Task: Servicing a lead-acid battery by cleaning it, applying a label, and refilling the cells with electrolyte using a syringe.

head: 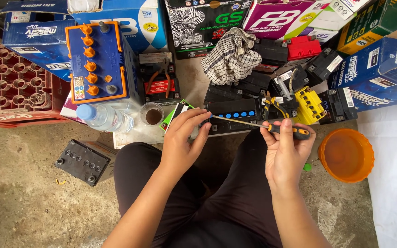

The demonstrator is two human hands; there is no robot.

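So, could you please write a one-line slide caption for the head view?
Right hand holds a screwdriver to a black battery; left hand steadies it.

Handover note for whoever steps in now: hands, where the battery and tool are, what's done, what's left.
Right hand: closed around the orange-and-black handle of a screwdriver, shaft pointing left.
Left hand: fingers at the screwdriver tip and on the near edge of the black battery, steadying it.
Battery: on the ground in front of the knees, its row of blue caps all in place.
Nearby: pliers on a small battery behind, orange tub on the right.
Done: no cap lifted by what shows.
Left: likely prying the blue caps.
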